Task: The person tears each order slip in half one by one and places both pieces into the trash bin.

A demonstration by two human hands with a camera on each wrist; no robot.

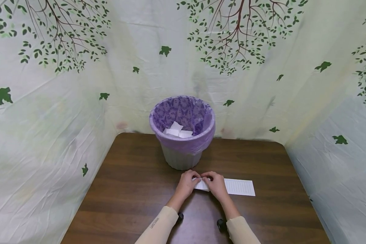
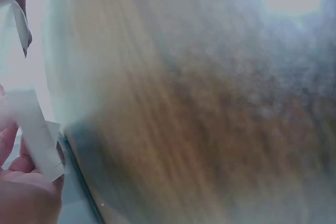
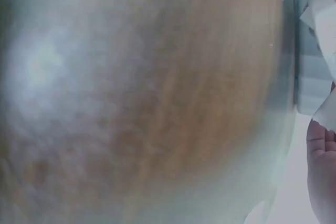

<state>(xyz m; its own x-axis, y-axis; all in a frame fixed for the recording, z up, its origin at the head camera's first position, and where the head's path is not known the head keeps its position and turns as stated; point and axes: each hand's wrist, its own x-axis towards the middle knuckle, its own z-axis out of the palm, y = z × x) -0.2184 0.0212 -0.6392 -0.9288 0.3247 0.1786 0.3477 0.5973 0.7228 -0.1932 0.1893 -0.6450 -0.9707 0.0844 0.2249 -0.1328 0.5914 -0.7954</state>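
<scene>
Both hands meet low over the table, just in front of the bin. Thumb and fingers of my left hand (image 1: 185, 185) pinch a piece of white paper (image 1: 202, 185). The right hand (image 1: 216, 185) pinches the same paper close by, the fingertips of both almost touching. A ruled white paper strip (image 1: 239, 187) lies flat to the right of the right hand; that hand hides whether the two are joined. The left wrist view has folded white paper (image 2: 37, 135) against the fingers at its left edge. In the right wrist view, paper (image 3: 324, 22) shows at the right edge.
A grey waste bin (image 1: 183, 158) with a purple liner (image 1: 158, 127) stands at the table's back edge. Several white paper pieces (image 1: 174, 129) lie inside it. The brown wooden table (image 1: 125, 189) backs onto a leaf-patterned curtain (image 1: 134, 88), which also hangs along both sides.
</scene>
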